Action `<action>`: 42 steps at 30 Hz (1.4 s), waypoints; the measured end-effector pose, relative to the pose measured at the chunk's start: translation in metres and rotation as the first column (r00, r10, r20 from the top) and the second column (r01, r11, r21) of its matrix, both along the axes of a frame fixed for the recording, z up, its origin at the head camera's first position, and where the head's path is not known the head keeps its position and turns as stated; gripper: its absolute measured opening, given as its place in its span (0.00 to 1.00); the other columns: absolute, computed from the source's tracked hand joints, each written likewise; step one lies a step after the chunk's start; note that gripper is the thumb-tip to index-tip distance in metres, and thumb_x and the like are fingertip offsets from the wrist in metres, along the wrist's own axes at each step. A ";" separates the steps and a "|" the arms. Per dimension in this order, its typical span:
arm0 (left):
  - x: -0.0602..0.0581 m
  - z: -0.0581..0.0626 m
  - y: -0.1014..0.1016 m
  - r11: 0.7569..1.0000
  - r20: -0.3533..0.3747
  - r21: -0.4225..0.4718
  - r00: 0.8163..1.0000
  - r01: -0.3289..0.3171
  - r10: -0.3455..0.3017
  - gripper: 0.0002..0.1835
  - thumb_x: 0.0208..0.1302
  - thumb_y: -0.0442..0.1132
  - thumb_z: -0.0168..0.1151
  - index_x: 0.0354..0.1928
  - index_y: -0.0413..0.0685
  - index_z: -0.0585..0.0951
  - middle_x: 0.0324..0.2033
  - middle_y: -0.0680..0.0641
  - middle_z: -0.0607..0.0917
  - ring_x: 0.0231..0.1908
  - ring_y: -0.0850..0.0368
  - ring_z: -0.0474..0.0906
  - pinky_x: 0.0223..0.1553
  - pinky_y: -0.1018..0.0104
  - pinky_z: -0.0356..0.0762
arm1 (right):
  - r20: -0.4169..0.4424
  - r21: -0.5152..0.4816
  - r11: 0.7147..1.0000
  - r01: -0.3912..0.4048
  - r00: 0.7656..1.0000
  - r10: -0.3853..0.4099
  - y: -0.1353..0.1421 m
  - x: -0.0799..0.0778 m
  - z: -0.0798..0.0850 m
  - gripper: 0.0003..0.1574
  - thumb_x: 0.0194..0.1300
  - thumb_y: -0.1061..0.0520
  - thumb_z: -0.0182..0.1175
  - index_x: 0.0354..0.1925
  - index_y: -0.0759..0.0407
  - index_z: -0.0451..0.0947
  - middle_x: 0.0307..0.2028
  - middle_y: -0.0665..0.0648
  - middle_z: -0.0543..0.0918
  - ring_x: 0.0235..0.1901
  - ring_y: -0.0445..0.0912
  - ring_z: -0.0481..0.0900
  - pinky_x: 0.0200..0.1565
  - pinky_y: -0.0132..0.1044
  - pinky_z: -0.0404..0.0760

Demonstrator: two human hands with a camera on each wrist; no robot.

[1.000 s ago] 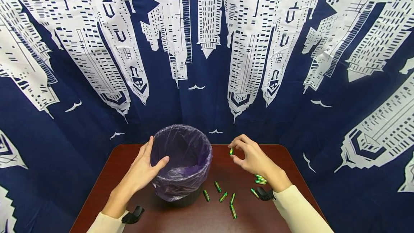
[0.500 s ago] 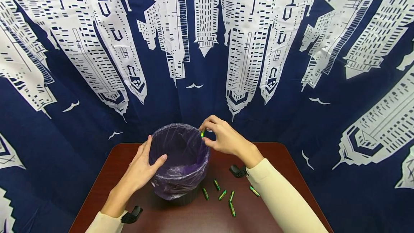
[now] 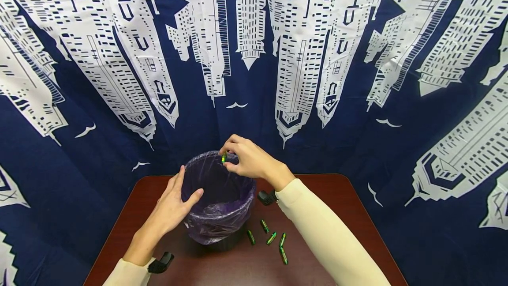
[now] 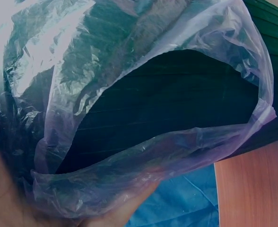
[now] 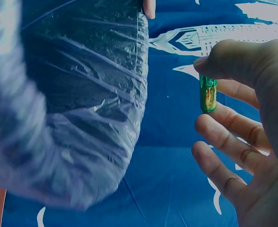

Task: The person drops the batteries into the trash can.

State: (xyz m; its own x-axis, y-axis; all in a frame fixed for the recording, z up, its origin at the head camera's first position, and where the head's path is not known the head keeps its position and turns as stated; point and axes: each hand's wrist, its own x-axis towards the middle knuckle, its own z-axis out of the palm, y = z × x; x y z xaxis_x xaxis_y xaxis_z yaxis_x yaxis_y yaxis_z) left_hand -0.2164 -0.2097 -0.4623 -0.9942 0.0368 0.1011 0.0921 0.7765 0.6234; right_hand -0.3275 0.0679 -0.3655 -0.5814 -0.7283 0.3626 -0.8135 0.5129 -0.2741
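Observation:
My right hand (image 3: 250, 158) pinches a small green and gold battery (image 3: 224, 158) between thumb and fingers, over the far rim of a dark waste bin (image 3: 227, 244). In the right wrist view the battery (image 5: 208, 94) hangs upright below the thumb, other fingers spread. A crinkled purple-tinted clear bin liner (image 3: 214, 228) covers the bin's mouth and folds down outside. Against the bin's left side rests my left hand (image 3: 168, 206), fingers extended and thumb at the rim. The left wrist view shows the liner's loose edge (image 4: 177, 146) over the ribbed bin wall.
Several more green batteries (image 3: 271, 238) lie scattered on the reddish-brown table (image 3: 309, 272), right of the bin. A dark blue cloth with white skyline prints (image 3: 246, 118) hangs right behind the table. The right sleeve (image 3: 325, 224) covers part of the table's right side.
My right hand has carried the battery leftward from the right of the bin to over its rim. The left hand has kept its place at the bin.

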 end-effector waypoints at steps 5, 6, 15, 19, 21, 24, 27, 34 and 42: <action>0.000 0.000 -0.001 1.000 0.005 -0.002 1.000 0.001 -0.001 0.61 0.85 0.69 0.61 0.97 0.44 0.42 0.93 0.28 0.53 0.87 0.19 0.63 0.83 0.17 0.65 | 0.023 0.035 0.999 0.012 1.000 -0.013 -0.016 -0.001 -0.001 0.19 0.79 0.54 0.76 0.64 0.55 0.92 0.63 0.56 0.88 0.58 0.52 0.92 0.63 0.46 0.92; -0.001 0.000 -0.001 1.000 0.008 -0.001 1.000 0.000 0.000 0.61 0.85 0.69 0.61 0.97 0.44 0.41 0.93 0.28 0.53 0.87 0.19 0.63 0.83 0.17 0.65 | 0.027 0.038 0.999 0.013 1.000 -0.014 -0.018 -0.001 -0.001 0.19 0.79 0.53 0.76 0.64 0.55 0.92 0.63 0.56 0.88 0.59 0.52 0.92 0.63 0.46 0.92; -0.001 -0.001 -0.001 1.000 0.022 0.004 1.000 -0.002 0.001 0.60 0.85 0.70 0.59 0.97 0.47 0.39 0.94 0.30 0.52 0.88 0.19 0.63 0.82 0.14 0.63 | 0.108 0.086 0.995 0.060 0.992 -0.069 -0.027 0.002 -0.005 0.24 0.80 0.47 0.77 0.68 0.53 0.91 0.68 0.56 0.87 0.65 0.53 0.89 0.69 0.51 0.90; -0.001 -0.002 -0.001 1.000 0.007 0.008 1.000 0.003 -0.003 0.60 0.86 0.70 0.60 0.97 0.46 0.40 0.94 0.29 0.52 0.87 0.19 0.64 0.84 0.17 0.65 | 0.114 0.116 0.989 0.088 0.988 -0.102 -0.022 0.004 -0.010 0.25 0.81 0.44 0.76 0.68 0.50 0.90 0.69 0.55 0.86 0.65 0.51 0.89 0.68 0.52 0.90; -0.001 -0.003 -0.001 1.000 0.004 0.007 1.000 0.002 -0.002 0.60 0.86 0.70 0.60 0.97 0.46 0.40 0.93 0.29 0.52 0.87 0.20 0.64 0.84 0.19 0.65 | 0.110 0.111 0.989 0.096 0.988 -0.109 -0.018 0.005 -0.013 0.24 0.81 0.45 0.76 0.68 0.50 0.91 0.68 0.54 0.87 0.62 0.52 0.89 0.66 0.52 0.91; 0.000 -0.002 -0.001 1.000 0.009 0.006 1.000 0.000 0.000 0.60 0.86 0.70 0.60 0.97 0.46 0.40 0.94 0.29 0.52 0.88 0.20 0.64 0.85 0.20 0.65 | 0.108 0.091 0.991 0.098 0.988 -0.108 -0.011 0.006 -0.016 0.22 0.82 0.46 0.76 0.67 0.50 0.91 0.68 0.55 0.87 0.61 0.54 0.89 0.63 0.52 0.91; -0.001 -0.002 -0.002 1.000 0.014 0.003 1.000 -0.003 0.003 0.60 0.86 0.70 0.60 0.97 0.46 0.39 0.94 0.29 0.51 0.88 0.20 0.63 0.85 0.20 0.65 | 0.099 0.061 0.993 0.097 0.990 -0.103 -0.003 0.007 -0.019 0.21 0.81 0.47 0.76 0.66 0.51 0.91 0.67 0.55 0.88 0.61 0.53 0.89 0.63 0.52 0.91; -0.001 -0.002 -0.002 1.000 0.004 -0.001 1.000 -0.010 0.010 0.60 0.85 0.70 0.60 0.97 0.47 0.40 0.94 0.30 0.52 0.88 0.20 0.63 0.85 0.19 0.64 | 0.063 -0.005 0.994 0.107 0.992 -0.107 0.018 0.011 -0.025 0.18 0.82 0.50 0.75 0.65 0.51 0.92 0.65 0.54 0.88 0.59 0.52 0.90 0.61 0.50 0.91; -0.001 -0.004 -0.001 1.000 -0.013 0.002 1.000 -0.015 0.015 0.60 0.85 0.69 0.61 0.97 0.46 0.41 0.93 0.30 0.54 0.87 0.21 0.65 0.85 0.19 0.65 | 0.039 -0.075 0.992 0.100 0.994 -0.097 0.049 0.017 -0.038 0.20 0.80 0.55 0.75 0.65 0.57 0.91 0.63 0.55 0.89 0.59 0.56 0.92 0.62 0.52 0.92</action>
State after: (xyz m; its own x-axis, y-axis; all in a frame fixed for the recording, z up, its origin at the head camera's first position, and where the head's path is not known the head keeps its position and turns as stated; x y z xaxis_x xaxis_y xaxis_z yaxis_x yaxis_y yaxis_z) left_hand -0.2171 -0.2110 -0.4661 -0.9932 0.0214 0.1145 0.0886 0.7764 0.6240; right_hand -0.3107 0.1168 -0.4031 -0.6624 -0.6376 0.3933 -0.7491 0.5665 -0.3434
